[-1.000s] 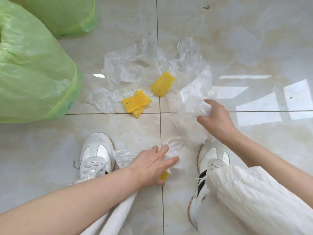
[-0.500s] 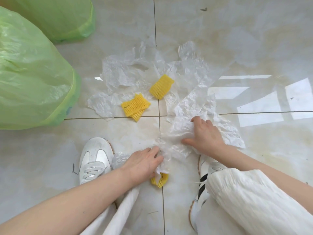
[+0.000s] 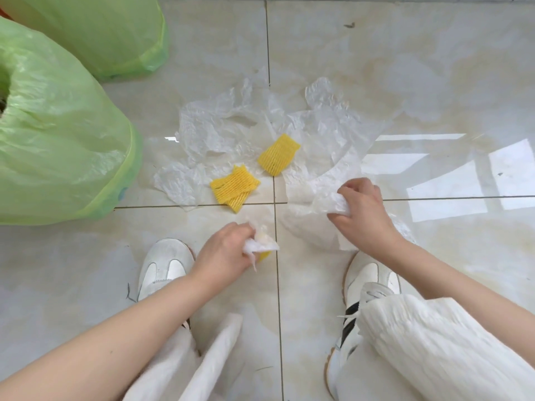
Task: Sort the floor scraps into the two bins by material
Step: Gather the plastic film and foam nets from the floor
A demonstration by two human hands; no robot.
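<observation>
Open tile floor [image 3: 405, 68] is seen to the far right and top right, where a hand could pass. The left is blocked by 2 green-lined bins: the near bin [image 3: 58, 140] and the far bin [image 3: 110, 33]. The centre is covered by crumpled clear film [image 3: 220, 125] and 2 yellow foam nets [image 3: 278, 158] [image 3: 233, 188]. Nearer, passage is narrowed by 2 white shoes [image 3: 163, 264] [image 3: 367, 277].

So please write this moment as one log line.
left hand: grips crumpled film | right hand: grips clear sheet | foam pieces: on floor
</observation>
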